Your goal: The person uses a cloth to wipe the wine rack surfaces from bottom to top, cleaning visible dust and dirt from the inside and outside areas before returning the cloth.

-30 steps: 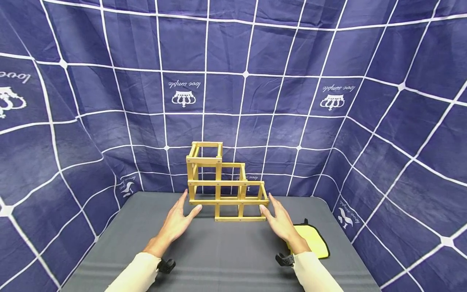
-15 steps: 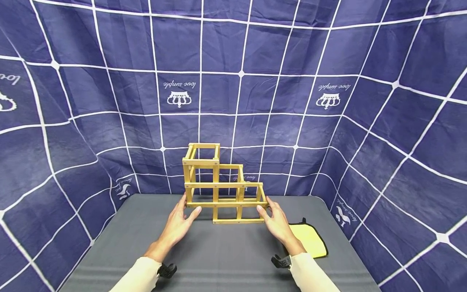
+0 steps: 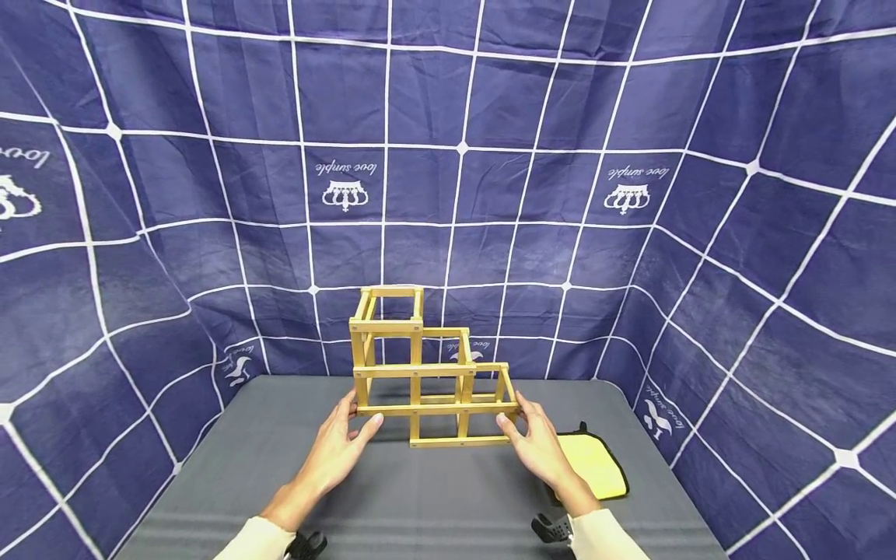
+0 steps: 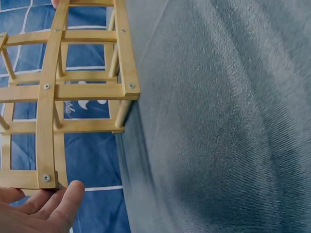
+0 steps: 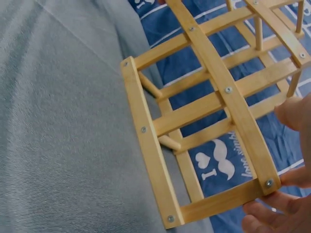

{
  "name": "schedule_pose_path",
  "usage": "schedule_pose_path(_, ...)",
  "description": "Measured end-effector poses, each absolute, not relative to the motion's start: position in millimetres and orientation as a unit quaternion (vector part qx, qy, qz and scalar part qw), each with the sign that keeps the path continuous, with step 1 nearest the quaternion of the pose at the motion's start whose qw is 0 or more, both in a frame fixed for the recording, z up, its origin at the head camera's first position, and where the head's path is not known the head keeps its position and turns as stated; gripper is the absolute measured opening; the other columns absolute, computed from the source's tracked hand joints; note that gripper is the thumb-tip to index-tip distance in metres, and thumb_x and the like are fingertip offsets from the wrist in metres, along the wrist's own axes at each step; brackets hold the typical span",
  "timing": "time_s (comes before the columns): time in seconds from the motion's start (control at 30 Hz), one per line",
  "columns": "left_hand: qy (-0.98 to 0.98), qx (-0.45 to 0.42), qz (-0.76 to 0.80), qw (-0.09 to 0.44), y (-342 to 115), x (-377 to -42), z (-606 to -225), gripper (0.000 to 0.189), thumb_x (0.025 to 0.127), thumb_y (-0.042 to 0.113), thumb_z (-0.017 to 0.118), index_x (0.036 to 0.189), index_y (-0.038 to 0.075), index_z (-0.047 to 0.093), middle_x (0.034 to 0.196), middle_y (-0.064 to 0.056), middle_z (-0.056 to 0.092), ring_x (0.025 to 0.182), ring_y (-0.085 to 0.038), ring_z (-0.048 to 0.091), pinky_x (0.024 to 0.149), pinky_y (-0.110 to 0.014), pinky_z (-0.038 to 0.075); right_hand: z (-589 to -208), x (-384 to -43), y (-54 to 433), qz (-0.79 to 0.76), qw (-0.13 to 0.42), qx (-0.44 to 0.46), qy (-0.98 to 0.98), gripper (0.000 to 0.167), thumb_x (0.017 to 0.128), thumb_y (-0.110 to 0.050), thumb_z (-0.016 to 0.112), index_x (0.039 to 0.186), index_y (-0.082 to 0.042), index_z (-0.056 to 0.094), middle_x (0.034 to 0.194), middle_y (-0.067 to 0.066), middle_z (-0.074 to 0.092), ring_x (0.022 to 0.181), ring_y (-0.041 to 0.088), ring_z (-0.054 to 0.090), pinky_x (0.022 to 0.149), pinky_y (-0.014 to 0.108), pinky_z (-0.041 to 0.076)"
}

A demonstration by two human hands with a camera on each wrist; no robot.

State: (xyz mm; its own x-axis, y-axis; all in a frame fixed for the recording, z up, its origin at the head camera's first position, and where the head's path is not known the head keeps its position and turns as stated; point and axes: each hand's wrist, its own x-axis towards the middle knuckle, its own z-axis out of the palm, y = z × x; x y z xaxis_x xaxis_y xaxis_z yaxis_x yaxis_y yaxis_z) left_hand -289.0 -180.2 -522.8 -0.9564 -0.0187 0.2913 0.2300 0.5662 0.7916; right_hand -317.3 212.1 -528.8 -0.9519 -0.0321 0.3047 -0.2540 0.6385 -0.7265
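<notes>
A stepped rack of pale wooden slats (image 3: 442, 408), joined with screws, stands upright between both hands in the head view. Its tall tier is at the left and its left end overhangs the lowest row. My left hand (image 3: 336, 447) holds that end: in the left wrist view, fingers (image 4: 63, 208) lie under and behind the corner. The right hand (image 3: 539, 447) grips the opposite end, its fingers (image 5: 272, 208) against the end slat in the right wrist view and its thumb (image 5: 291, 114) apart from the others. Whether the rack's base touches the table cannot be told.
A yellow cloth with black edging (image 3: 593, 465) lies right of the right forearm. Dark grey fabric covers the table (image 3: 434, 505). A blue curtain with white grid lines (image 3: 420, 187) hangs behind and on both sides.
Both hands have closed in on the rack's ends and taken hold. Since half a second ago the rack has shifted slightly towards me, while the cloth has stayed put.
</notes>
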Motion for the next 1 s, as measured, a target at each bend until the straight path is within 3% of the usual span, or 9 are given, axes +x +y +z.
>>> schedule_pose_path(0.17,-0.88,-0.06,-0.453,0.132,-180,-280,-521,0.087,0.116,0.048,0.072,0.177,-0.003,0.037,0.162,-0.033,0.06,0.151,-0.049,0.065,0.116,-0.056,0.066,-525,-306,217,0.411,0.136,0.074,-0.898,0.078,0.114,-0.035,0.077,0.174,0.005,0.047,0.164,0.028,0.062,0.149,0.045,0.069,0.126,0.063,0.056)
schedule_pose_path(0.4,-0.879,-0.061,-0.454,0.13,-179,-259,-521,0.081,0.115,0.046,0.074,0.173,-0.002,0.044,0.153,-0.031,0.066,0.134,-0.045,0.077,0.106,-0.049,0.072,-524,-290,223,0.394,0.134,0.071,-0.907,0.074,0.114,-0.032,0.078,0.171,0.006,0.051,0.159,0.028,0.065,0.141,0.041,0.073,0.112,0.056,0.062)
schedule_pose_path(1.0,-0.878,-0.058,-0.447,0.16,-182,-238,-524,0.057,0.114,0.037,0.078,0.161,0.007,0.063,0.137,-0.018,0.08,0.13,-0.034,0.08,0.1,-0.043,0.073,-528,-260,241,0.419,0.154,0.104,-0.889,0.061,0.109,-0.016,0.085,0.163,0.002,0.063,0.144,0.018,0.072,0.13,0.033,0.081,0.12,0.057,0.062)
